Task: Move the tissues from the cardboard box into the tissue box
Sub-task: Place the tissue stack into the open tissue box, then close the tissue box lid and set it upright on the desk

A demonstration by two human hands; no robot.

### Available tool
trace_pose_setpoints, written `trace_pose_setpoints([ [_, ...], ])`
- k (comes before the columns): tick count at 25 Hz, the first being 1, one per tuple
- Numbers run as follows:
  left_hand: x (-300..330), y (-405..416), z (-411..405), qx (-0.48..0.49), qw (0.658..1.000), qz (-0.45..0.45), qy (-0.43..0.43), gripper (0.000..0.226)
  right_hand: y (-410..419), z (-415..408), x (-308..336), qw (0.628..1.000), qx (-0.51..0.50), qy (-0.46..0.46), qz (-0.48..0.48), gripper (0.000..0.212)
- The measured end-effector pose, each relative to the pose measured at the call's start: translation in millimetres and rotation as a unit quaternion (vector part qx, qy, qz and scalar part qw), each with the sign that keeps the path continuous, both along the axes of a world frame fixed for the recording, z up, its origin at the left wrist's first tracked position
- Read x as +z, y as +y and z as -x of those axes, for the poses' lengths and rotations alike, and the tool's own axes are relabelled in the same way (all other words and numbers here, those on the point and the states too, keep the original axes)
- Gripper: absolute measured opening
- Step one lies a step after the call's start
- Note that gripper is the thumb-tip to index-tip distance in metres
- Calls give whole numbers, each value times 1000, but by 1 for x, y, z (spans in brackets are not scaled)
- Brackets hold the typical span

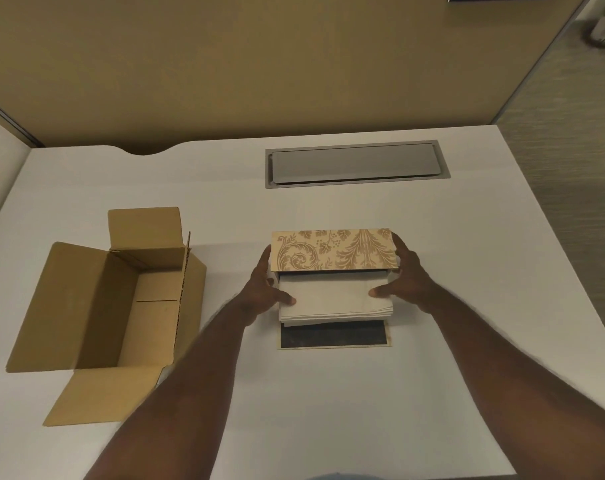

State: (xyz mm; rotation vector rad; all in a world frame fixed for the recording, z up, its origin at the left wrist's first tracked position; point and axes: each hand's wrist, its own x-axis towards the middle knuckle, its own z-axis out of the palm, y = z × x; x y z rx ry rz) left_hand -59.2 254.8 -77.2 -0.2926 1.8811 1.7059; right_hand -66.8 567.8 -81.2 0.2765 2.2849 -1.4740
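Tissues (332, 299), a folded white stack, clamped from both short ends and lying with the long axis left to right. Left hand (259, 289) pressed on the left end with thumb on top; right hand (403, 282) pressed on the right end likewise, fingers reaching far along the side of the tissue box (334, 251). Both hands equally near the stack, one per end. Stack's far edge tucked under the patterned top of the tissue box, near edge jutting toward the person, above a dark panel (334, 334) lying flat on the white table (432, 375). Probably pushed farther in next, straight away from the body. Cardboard box (100, 306) stood well apart to the left, flaps open, visible interior bare. Grey cable hatch (356, 164) set into the far tabletop.
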Motion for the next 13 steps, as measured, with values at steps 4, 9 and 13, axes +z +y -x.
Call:
trace_pose_setpoints([
  [4,5,0,16,-67,997,22,20,112,5,8,-5,999,36,11,29,125],
  [9,0,-5,13,-68,997,27,37,114,7,4,-7,997,60,43,-7,119],
  [13,-8,-8,-6,-53,992,35,107,104,4,-23,-2,992,41,102,-68,105],
])
